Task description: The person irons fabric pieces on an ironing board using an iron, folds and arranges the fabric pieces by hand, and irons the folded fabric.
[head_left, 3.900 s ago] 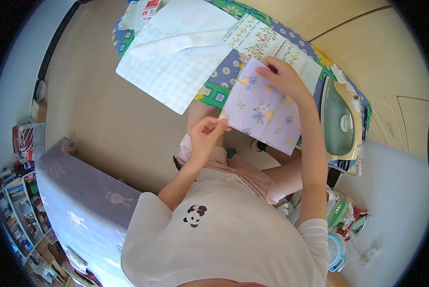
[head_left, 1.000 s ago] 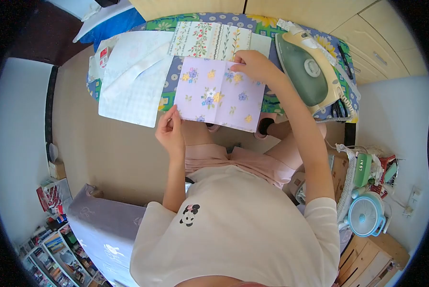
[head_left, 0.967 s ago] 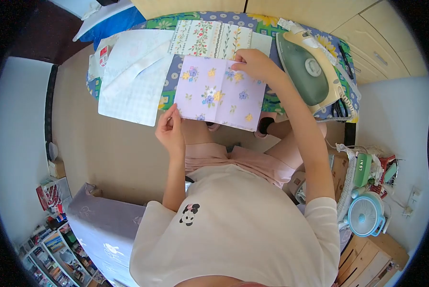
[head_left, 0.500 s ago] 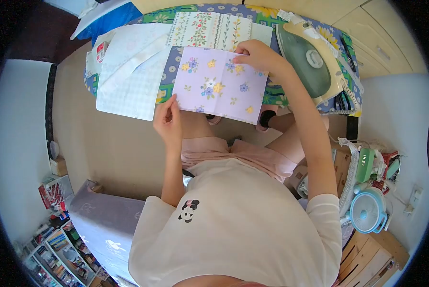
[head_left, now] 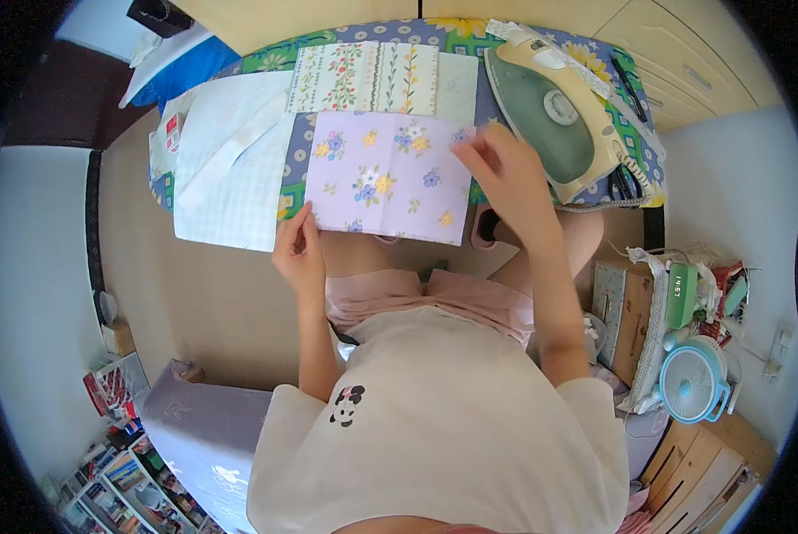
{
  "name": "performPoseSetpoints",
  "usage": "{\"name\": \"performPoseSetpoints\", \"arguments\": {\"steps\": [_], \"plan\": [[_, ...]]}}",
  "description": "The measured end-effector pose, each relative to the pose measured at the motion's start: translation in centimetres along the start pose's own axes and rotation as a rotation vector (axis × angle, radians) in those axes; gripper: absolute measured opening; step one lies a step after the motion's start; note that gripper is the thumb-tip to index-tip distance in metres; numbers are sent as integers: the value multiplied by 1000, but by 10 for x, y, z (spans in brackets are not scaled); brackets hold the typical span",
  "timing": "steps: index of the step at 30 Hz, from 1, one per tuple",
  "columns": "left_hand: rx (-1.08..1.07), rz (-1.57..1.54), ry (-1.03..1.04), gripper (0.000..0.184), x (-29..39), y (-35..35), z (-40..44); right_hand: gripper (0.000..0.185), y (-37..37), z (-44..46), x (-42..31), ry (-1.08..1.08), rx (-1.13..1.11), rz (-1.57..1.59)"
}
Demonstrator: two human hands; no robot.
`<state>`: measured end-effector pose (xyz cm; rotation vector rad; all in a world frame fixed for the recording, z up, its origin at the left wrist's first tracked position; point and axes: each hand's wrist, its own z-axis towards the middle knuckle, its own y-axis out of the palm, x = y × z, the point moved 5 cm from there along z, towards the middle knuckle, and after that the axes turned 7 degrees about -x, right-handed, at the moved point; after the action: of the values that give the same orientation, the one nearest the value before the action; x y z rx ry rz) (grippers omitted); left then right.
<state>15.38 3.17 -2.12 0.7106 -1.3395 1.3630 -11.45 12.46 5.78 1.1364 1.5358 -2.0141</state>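
Cloth [head_left: 388,178], lilac with blue and yellow flowers, lies spread out in the upper middle of the frame, its upper part over the patterned table [head_left: 270,58] and its lower edge reaching past the near side towards the person's lap [head_left: 479,298]. A faint crease runs down its middle. Thumb and forefinger of the left hand [head_left: 301,252] pinch the lower left corner, probably to keep that overhanging end level and taut. The right hand [head_left: 510,173] is at the upper right corner, fingers bent and thumb over the edge; whether it grips or merely touches cannot be told, though its place diagonal to the left would suit steadying the piece flat. Just above lies a striped floral piece [head_left: 363,78]. Farther left, a white band [head_left: 237,147] crosses a pale checked sheet [head_left: 230,200]. Towards the upper right rests the iron [head_left: 550,125], its coiled cord [head_left: 635,169] gathered beside it, presumably parked there to be off the fabric yet within the right hand's reach.
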Motion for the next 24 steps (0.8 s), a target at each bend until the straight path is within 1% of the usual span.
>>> {"name": "performPoseSetpoints", "arguments": {"steps": [2, 3, 4, 5, 7, 8, 9, 10, 11, 12, 13, 17, 18, 20, 21, 23, 24], "plan": [[-10, -13, -11, 19, -1, -3, -1, 26, 6, -49, 30, 346, -139, 286], [-20, -12, -9, 19, 0, -3, -1, 26, 14, -67, 36, 405, -91, 390], [-10, -53, -50, 18, -2, -3, -1, 25, 24, -82, 45, 466, -40, 492], [-3, -93, -93, 17, -3, -3, -4, 24, 40, -94, 57, 472, -28, 587], [-28, -124, -116, 16, -4, -2, -6, 24, 69, -105, 62, 474, 78, 905], [-37, -152, -139, 14, -7, -2, -6, 24, 78, -102, 61, 475, 89, 910], [-45, -148, -134, 14, -10, -3, -6, 24, 87, -98, 60, 473, 94, 1039], [-53, -218, -154, 12, -15, -3, -6, 23, 92, -95, 59, 468, 97, 1168], [-58, -289, -174, 11, -19, -3, -6, 23, 91, -92, 60, 465, 101, 1174], [-58, -287, -167, 11, -17, -5, -6, 24, 89, -89, 61, 451, 60, 1161], [-93, -284, -202, 10, -17, -4, -7, 24, 88, -86, 62, 436, 17, 1145], [-177, -319, -302, 9, -10, 2, -14, 23, 80, -85, 68, 441, -7, 1093], [-165, -318, -303, 9, -9, -1, -14, 23, 79, -86, 70, 455, -1, 1069], [-155, 98, -223, 10, -2, -9, -9, 22, 80, -83, 68, 460, -4, 1043], [-145, 95, -223, 10, 10, -8, -4, 22, 78, -82, 67, 465, 19, 1033], [-120, 361, 156, 14, 68, 6, 13, 21, 76, -80, 67, 469, 33, 1019], [-215, 391, 301, 16, 87, 21, 21, 21, 76, -79, 68, 452, 32, 1003]]}}
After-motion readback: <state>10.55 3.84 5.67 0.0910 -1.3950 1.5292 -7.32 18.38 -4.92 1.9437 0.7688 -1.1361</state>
